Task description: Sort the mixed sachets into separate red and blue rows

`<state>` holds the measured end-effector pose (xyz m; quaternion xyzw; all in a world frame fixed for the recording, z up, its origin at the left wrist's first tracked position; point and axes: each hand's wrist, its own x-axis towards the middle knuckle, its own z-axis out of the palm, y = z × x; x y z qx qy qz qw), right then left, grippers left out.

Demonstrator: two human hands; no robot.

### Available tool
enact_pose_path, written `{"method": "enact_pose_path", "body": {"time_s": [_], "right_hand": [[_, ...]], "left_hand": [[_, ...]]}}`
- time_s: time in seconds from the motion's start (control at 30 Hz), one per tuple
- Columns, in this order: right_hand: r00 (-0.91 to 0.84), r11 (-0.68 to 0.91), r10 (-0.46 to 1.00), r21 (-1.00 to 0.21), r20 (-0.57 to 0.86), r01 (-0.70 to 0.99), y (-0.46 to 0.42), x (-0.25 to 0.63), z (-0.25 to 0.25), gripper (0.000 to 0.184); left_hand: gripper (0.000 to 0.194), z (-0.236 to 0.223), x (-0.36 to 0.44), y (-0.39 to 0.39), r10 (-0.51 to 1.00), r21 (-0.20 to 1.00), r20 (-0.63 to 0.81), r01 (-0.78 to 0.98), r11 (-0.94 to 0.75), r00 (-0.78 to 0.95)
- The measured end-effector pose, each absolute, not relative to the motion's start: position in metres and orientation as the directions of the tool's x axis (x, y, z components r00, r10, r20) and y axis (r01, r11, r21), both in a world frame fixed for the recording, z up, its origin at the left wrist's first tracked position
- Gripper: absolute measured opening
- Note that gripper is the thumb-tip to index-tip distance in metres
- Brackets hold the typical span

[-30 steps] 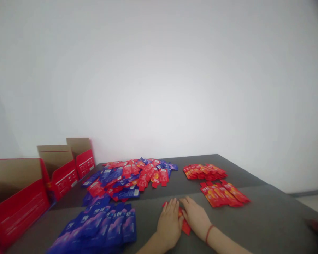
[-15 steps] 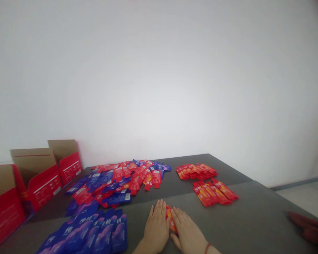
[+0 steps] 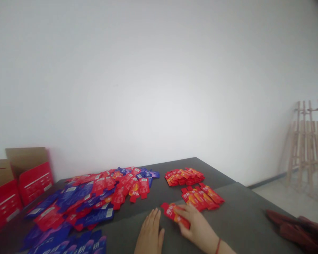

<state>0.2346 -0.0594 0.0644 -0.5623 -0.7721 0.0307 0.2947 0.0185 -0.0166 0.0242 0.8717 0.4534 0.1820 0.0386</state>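
My right hand (image 3: 197, 225) grips a flat red-and-orange packet (image 3: 170, 211) by its near side, with its printed face up. Part of that packet is covered by my fingers. Flat on the dark table lies my left hand (image 3: 149, 234), fingers stretched out, holding nothing, to the left of the packet. Just beyond my right hand is a fanned row of red-and-orange packets (image 3: 208, 196). A larger overlapping group of the same packets (image 3: 184, 176) lies behind that row.
A loose heap of mixed red packets (image 3: 119, 194) and blue packets (image 3: 95, 215) covers the table's left side. Overlapping blue-purple packets (image 3: 82, 243) lie at the near left. Open red cartons (image 3: 35, 181) stand far left. Dark red cloth (image 3: 299, 229) lies right; wooden racks (image 3: 307, 148) stand beyond.
Both hands were flat around the packet; now my right hand has picked it up and shifted right, away from my left hand. The view has turned right, bringing the wooden racks in.
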Motion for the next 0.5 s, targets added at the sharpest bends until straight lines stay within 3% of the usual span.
{"method": "enact_pose_path", "body": {"time_s": [0.13,0.27,0.5], "right_hand": [[0.064,0.136,0.865,-0.355,0.497,0.925,-0.036,0.326,0.072,0.042],[0.206,-0.106,0.868,-0.235,0.453,0.966,-0.013,0.395,0.064,0.046],[0.221,-0.159,0.892,-0.185,0.393,0.970,-0.005,0.401,0.032,0.041]], "left_hand": [[0.059,0.034,0.047,-0.021,0.799,0.312,0.188,0.737,-0.600,0.571],[0.060,0.037,0.094,-0.017,0.786,0.410,0.204,0.678,-0.610,0.584],[0.062,0.033,0.156,0.001,0.726,0.473,0.214,0.582,-0.662,0.653]]}}
